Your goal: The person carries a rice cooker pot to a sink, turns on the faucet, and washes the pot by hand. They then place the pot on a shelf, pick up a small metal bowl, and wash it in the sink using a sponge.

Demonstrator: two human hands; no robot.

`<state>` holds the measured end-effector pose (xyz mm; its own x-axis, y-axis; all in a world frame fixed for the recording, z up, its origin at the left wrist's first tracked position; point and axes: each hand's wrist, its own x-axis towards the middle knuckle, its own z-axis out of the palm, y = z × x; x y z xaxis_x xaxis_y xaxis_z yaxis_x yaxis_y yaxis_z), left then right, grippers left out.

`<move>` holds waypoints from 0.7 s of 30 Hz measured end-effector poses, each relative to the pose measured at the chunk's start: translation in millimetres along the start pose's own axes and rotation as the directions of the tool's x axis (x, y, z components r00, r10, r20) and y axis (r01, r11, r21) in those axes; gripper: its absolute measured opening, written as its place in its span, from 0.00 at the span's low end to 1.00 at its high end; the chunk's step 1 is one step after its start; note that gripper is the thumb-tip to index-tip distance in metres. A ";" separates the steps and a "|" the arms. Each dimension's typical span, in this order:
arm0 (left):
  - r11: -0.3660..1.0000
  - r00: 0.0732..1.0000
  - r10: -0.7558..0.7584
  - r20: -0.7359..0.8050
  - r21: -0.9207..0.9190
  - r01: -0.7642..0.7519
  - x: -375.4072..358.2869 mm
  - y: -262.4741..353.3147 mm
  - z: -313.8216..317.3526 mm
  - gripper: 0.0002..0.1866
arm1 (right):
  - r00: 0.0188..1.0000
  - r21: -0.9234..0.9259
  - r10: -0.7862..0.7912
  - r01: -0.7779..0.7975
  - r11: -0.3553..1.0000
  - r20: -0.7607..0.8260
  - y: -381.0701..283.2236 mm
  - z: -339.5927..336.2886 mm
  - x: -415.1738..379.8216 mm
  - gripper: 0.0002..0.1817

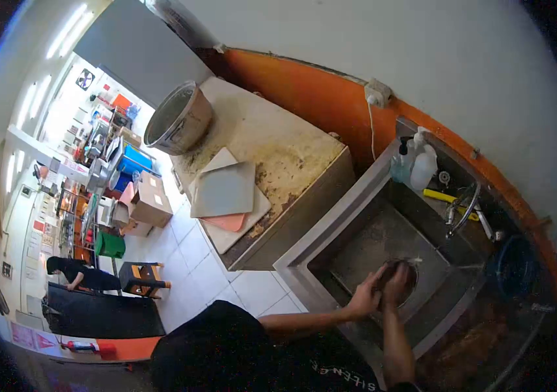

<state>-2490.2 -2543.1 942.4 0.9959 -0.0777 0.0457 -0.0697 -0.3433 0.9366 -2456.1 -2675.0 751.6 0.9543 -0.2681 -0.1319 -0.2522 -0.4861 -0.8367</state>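
Both my hands are down in a metal sink point(340, 225), close together. My left hand point(363, 297) comes in from the left with its fingers stretched toward the other hand, right at the edge of a dark round shape point(410, 287) with a pale rim. Over that shape, my right hand point(393, 287) is smeared, its fingers hard to make out. I cannot tell whether the round shape is a bowl or the drain. Beyond the hands, a faucet point(452, 222) rises at the sink's back edge.
Soap bottles point(423, 166) and a yellow-handled tool point(440, 196) lie behind the sink. On the worn counter point(278, 140) are a large pot point(184, 121) and stacked cutting boards point(225, 189). Far left, a person point(82, 274) stands near a stool point(142, 279), with boxes point(151, 199) beyond.
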 end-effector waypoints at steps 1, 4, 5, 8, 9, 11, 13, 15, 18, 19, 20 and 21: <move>1.000 1.000 -0.009 -0.016 -0.002 0.009 6.8 0.0 -8.4 0.39 | 0.965 0.419 0.187 -0.248 0.874 0.181 -30.6 8.3 -6.0 0.21; 0.964 0.972 -0.160 0.173 -0.185 0.191 25.0 -25.7 -41.3 0.39 | 0.868 0.384 -0.124 -0.081 0.920 0.481 -11.0 17.2 -10.8 0.21; 0.992 0.979 -0.129 0.156 0.016 0.128 31.6 -17.0 -49.2 0.40 | 0.796 0.155 -0.292 0.248 0.956 0.531 -45.0 -19.5 -17.8 0.21; 0.965 0.989 -0.013 0.150 0.260 -0.027 20.2 -14.3 -50.9 0.39 | 0.675 -0.373 -0.536 0.733 0.570 0.507 -83.6 -82.4 -11.7 0.20; 0.970 0.975 -0.137 0.173 0.225 0.096 19.2 -20.6 -47.9 0.37 | 0.645 -0.525 -0.670 0.739 0.423 0.368 -70.5 -87.4 -0.1 0.21; 0.977 0.950 -0.211 0.229 0.080 0.198 17.4 -26.3 -37.8 0.34 | 0.693 -0.365 -0.713 0.693 0.622 0.102 -78.0 -95.9 19.5 0.28; 0.991 0.964 -0.109 0.241 -0.044 0.123 29.8 -26.2 -38.4 0.32 | 0.864 -0.247 -0.491 0.503 0.828 0.115 -84.3 -103.0 22.8 0.28; 0.981 0.971 -0.049 0.233 -0.170 0.091 30.0 -57.4 -36.6 0.29 | 0.987 -0.157 -0.045 0.069 0.985 0.153 -114.9 -110.1 16.6 0.26; 0.932 0.986 -0.133 0.104 -0.326 0.160 46.3 -81.5 -33.5 0.23 | 0.910 -0.017 0.169 -0.176 0.984 0.378 -86.3 -107.4 5.5 0.20; 0.919 0.982 -0.185 0.040 -0.346 0.187 54.6 -79.0 -32.3 0.21 | 0.882 0.039 0.143 -0.180 0.983 0.450 -69.7 -100.1 2.3 0.18; 0.919 0.960 -0.279 0.034 -0.278 0.278 61.2 -67.6 -30.3 0.20 | 0.913 -0.051 0.204 -0.199 0.979 0.353 -88.6 -105.8 -3.9 0.17; 0.905 0.926 -0.376 0.025 -0.207 0.372 63.7 -50.4 -29.9 0.18 | 0.933 -0.138 0.259 -0.231 0.963 0.251 -131.7 -115.3 -18.3 0.16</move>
<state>-2421.5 -2502.7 908.6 0.9475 0.0336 -0.3181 0.3195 -0.1456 0.9363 -2458.9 -2702.0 925.5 0.8648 -0.1672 -0.4734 -0.4851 -0.5213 -0.7021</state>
